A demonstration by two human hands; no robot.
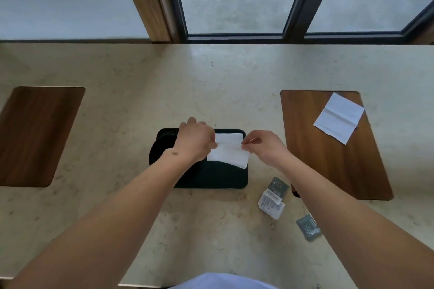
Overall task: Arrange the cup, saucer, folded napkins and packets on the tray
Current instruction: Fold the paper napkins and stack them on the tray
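Observation:
A dark tray point(218, 178) lies on the stone counter in front of me. A white napkin point(229, 151) lies over its right half. My left hand point(196, 141) pinches the napkin's left edge and my right hand point(266, 145) pinches its right edge. A dark round saucer point(156, 150) shows at the tray's left, mostly hidden under my left hand; the cup is not visible. A second white napkin point(338, 117) lies partly unfolded on the right wooden board. Several packets point(273, 197) lie on the counter right of the tray, with one more packet point(308, 227) nearer me.
A wooden board point(333, 159) is set into the counter at right, another wooden board point(35, 136) at left. The counter's far edge meets a window frame point(234, 36) and a wooden post point(150, 2).

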